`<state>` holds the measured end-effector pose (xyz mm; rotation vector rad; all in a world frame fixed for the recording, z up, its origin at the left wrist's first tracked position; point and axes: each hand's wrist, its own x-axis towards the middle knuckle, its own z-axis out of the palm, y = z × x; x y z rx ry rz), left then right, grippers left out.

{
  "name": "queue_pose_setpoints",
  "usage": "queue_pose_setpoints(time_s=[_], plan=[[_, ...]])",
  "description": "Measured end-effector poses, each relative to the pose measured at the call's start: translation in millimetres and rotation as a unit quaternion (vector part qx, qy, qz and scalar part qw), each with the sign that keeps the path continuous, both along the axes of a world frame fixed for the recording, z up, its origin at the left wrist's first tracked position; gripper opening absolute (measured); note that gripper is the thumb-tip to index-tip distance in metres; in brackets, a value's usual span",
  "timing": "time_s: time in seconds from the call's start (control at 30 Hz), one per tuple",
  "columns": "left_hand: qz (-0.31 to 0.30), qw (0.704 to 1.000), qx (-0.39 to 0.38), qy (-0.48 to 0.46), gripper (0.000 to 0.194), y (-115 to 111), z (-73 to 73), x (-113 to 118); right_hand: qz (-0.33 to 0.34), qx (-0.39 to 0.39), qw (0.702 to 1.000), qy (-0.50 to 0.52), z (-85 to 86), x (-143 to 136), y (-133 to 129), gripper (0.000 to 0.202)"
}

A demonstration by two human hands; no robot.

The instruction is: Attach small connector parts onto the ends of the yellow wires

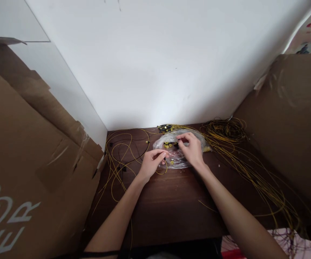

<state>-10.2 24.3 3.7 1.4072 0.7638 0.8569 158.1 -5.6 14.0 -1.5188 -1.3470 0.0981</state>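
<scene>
My left hand [151,163] is closed in a pinch on a thin yellow wire [166,169], whose end curls below the fingertips. A small dark piece shows at these fingertips, too small to make out. Opposite it, my right hand [192,149] has thumb and forefinger pinched together over a clear plastic bag [181,165]. A small dark thing shows between them, but its kind cannot be made out. Inside the open bag lie several small yellow and black parts [167,145].
Loose yellow and black wires [130,144] loop over the dark wooden table [168,205] at left. A coiled wire bundle [225,130] lies at back right, with long strands running forward. Cardboard boxes [63,158] [287,118] flank the table; a white wall [168,64] closes the back.
</scene>
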Motion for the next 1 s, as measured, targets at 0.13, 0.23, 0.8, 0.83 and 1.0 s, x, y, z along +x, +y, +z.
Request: queue_pose_setpoints(time_s=[0.13, 0.23, 0.8, 0.83, 1.0], plan=[[0.019, 0.999, -0.023, -0.026, 0.022, 1, -1.6, 0, 0.029, 0.022, 0.999, 0.004, 5.7, -5, -3, 0.018], [0.028, 0.998, -0.037, -0.051, 0.021, 4, -5.3, 0, 0.074, 0.027, 0.996, 0.034, 9.5, -12, -5, 0.015], [0.078, 0.991, -0.040, -0.099, 0.019, 9, -15.4, 1, 0.221, -0.085, 0.922, 0.305, 0.7, -34, -5, 0.022], [0.084, 0.991, -0.043, -0.099, 0.020, 9, -15.5, 1, 0.217, -0.085, 0.924, 0.302, 0.5, -34, -5, 0.022], [0.090, 0.988, -0.057, -0.109, 0.023, 9, -14.8, 1, 0.222, -0.096, 0.908, 0.343, 0.3, -34, -5, 0.024]])
